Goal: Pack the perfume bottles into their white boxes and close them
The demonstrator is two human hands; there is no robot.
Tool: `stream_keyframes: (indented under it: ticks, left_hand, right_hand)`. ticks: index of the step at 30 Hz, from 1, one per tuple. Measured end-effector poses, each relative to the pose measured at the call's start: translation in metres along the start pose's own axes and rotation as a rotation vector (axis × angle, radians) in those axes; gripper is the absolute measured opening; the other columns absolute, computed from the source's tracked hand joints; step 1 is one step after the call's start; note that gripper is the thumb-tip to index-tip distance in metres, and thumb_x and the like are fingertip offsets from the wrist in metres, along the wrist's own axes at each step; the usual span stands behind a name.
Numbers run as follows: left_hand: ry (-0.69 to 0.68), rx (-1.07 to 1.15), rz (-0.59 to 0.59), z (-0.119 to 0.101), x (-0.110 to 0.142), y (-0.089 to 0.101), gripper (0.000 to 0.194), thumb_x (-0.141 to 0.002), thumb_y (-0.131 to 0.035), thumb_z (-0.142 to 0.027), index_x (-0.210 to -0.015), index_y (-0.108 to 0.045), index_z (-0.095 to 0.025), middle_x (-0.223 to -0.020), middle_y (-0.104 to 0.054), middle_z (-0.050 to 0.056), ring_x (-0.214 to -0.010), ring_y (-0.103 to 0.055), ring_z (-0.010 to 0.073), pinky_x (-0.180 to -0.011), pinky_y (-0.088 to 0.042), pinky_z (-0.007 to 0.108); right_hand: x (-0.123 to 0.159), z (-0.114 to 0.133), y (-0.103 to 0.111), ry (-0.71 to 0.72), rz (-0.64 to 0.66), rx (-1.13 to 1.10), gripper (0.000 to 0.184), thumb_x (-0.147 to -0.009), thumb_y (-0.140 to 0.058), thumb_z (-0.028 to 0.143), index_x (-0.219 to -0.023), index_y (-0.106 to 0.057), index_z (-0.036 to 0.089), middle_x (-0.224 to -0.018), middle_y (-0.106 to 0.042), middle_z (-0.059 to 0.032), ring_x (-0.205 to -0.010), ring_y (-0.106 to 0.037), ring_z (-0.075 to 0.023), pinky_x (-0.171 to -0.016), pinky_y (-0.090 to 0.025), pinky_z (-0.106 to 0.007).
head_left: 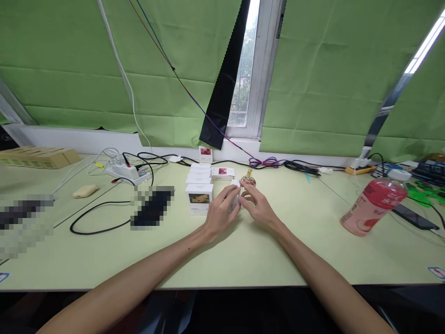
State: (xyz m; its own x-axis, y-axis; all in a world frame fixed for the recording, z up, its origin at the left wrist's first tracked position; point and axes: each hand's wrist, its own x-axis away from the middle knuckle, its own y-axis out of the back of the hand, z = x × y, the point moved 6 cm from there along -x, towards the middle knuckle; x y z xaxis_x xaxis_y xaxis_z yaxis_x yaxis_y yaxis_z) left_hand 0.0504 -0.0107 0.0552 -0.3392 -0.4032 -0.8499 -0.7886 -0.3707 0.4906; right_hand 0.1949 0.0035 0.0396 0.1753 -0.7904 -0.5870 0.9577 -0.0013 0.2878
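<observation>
A small white box [235, 183] stands on the table between my two hands, mostly hidden by fingers. My left hand [221, 208] is closed around its left and near side. From the right, my right hand [257, 202] pinches at the box's upper edge with bent fingers. Just behind my right hand is a glass bottle with a gold neck [249, 174] and a pinkish body. To the left of my left hand, several white boxes stand in a row, the front white box [199, 188] showing a picture of yellow flowers.
Farther back are a white box lying flat [223, 174] and another box with a red picture [205, 154]. A pink drink bottle [373, 204] leans at the right, near a dark phone [415, 217]. Cables and a power strip [127, 173] lie at the left rear.
</observation>
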Motion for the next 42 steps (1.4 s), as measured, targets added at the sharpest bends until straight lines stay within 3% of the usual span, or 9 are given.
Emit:
stream_keyframes:
  ticks: [11,18,23,26,30,35,42]
  left_hand:
    - [-0.015,-0.122,0.054,0.001,0.001,-0.003,0.043,-0.095,-0.054,-0.012,-0.138,-0.053,-0.018,-0.132,-0.065,0.015,-0.113,-0.070,0.0268,-0.083,-0.063,0.037]
    - [-0.055,-0.021,0.114,0.000,-0.001,-0.001,0.046,-0.096,-0.051,-0.010,-0.141,-0.049,-0.021,-0.134,-0.062,0.015,-0.119,-0.067,0.0276,-0.088,-0.062,0.039]
    - [0.020,0.122,0.170,0.002,0.000,0.001,0.055,-0.096,-0.054,-0.013,-0.148,-0.041,-0.024,-0.138,-0.060,0.014,-0.113,-0.069,0.0241,-0.084,-0.062,0.035]
    - [0.053,0.188,0.185,0.002,0.002,0.001,0.066,-0.091,-0.057,-0.009,-0.151,-0.036,-0.026,-0.142,-0.058,0.014,-0.113,-0.068,0.0241,-0.083,-0.063,0.035]
    - [0.044,0.265,0.227,-0.001,0.004,-0.001,0.081,-0.083,-0.059,-0.005,-0.155,-0.030,-0.028,-0.145,-0.055,0.014,-0.114,-0.067,0.0243,-0.083,-0.064,0.036]
    - [-0.021,0.297,0.264,-0.010,0.003,-0.001,0.082,-0.085,-0.063,-0.011,-0.156,-0.027,-0.028,-0.154,-0.044,0.017,-0.124,-0.062,0.0277,-0.086,-0.065,0.038]
    - [-0.034,0.057,0.181,-0.013,0.002,0.005,0.074,-0.080,-0.069,-0.022,-0.147,-0.038,-0.025,-0.148,-0.047,0.018,-0.087,-0.071,0.0193,-0.051,-0.058,0.025]
  right_hand:
    - [0.002,-0.002,-0.007,-0.101,0.072,-0.009,0.076,-0.092,-0.066,0.038,-0.160,-0.035,0.027,-0.148,-0.053,-0.0142,-0.099,-0.064,-0.0179,-0.096,-0.058,-0.043]
    - [0.003,-0.006,-0.010,-0.155,0.109,-0.013,0.087,-0.089,-0.068,0.035,-0.164,-0.024,0.029,-0.151,-0.051,-0.0128,-0.095,-0.063,-0.0171,-0.098,-0.056,-0.045]
    - [0.004,-0.005,-0.011,-0.173,0.108,0.028,0.087,-0.088,-0.067,0.038,-0.164,-0.025,0.027,-0.152,-0.052,-0.0137,-0.086,-0.062,-0.0160,-0.091,-0.057,-0.042]
    - [0.004,-0.002,-0.010,-0.173,0.059,0.065,0.088,-0.086,-0.069,0.042,-0.162,-0.031,0.022,-0.144,-0.059,-0.0150,-0.081,-0.061,-0.0163,-0.082,-0.059,-0.039]
    - [0.004,0.003,-0.007,-0.145,-0.027,0.150,0.085,-0.084,-0.071,0.044,-0.158,-0.039,0.018,-0.111,-0.072,-0.0092,-0.072,-0.058,-0.0158,-0.069,-0.056,-0.033]
    - [0.005,0.008,0.000,-0.099,-0.137,0.279,0.073,-0.082,-0.072,0.042,-0.148,-0.053,0.017,-0.080,-0.068,-0.0017,-0.057,-0.048,-0.0131,-0.060,-0.047,-0.029]
    - [0.007,0.015,0.000,0.009,-0.189,0.315,0.050,-0.087,-0.066,0.037,-0.134,-0.068,0.018,-0.070,-0.062,0.0011,-0.051,-0.042,-0.0114,-0.055,-0.043,-0.027]
